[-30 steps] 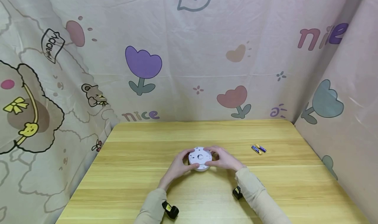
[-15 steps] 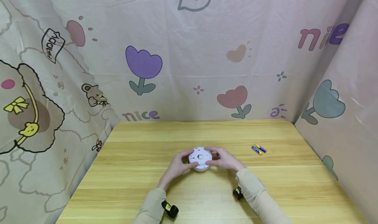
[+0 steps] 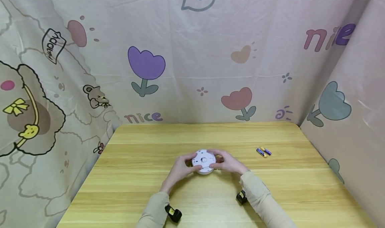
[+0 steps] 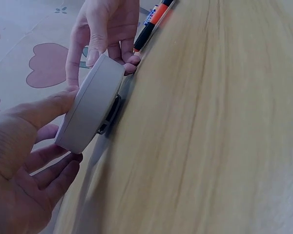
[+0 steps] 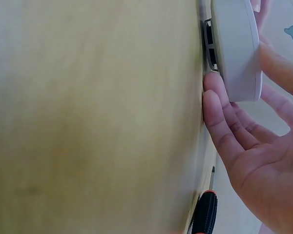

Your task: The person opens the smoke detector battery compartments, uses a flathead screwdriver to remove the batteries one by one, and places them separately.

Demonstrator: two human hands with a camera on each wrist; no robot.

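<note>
A round white smoke detector (image 3: 204, 161) is held between both hands at the middle of the table, its marked flat face up. My left hand (image 3: 180, 168) grips its left side, thumb on the near edge of the face. The right hand (image 3: 227, 161) grips the opposite side with its thumb on top. Seen from the side in the left wrist view, the detector (image 4: 90, 105) has a dark slotted vent on its underside, close above the table. Fingers of the right hand (image 5: 263, 146) reach beneath its rim in the right wrist view.
Two blue and yellow batteries (image 3: 263, 152) lie on the wooden table (image 3: 150, 188), right of the hands. A screwdriver with a black and orange-red handle (image 5: 205, 212) lies near the right hand. Patterned curtains (image 3: 192, 61) border the table's back and sides.
The left fingertips have shifted slightly down along the detector's rim, and its face seems turned a little. Both arms stay in nearly the same place.
</note>
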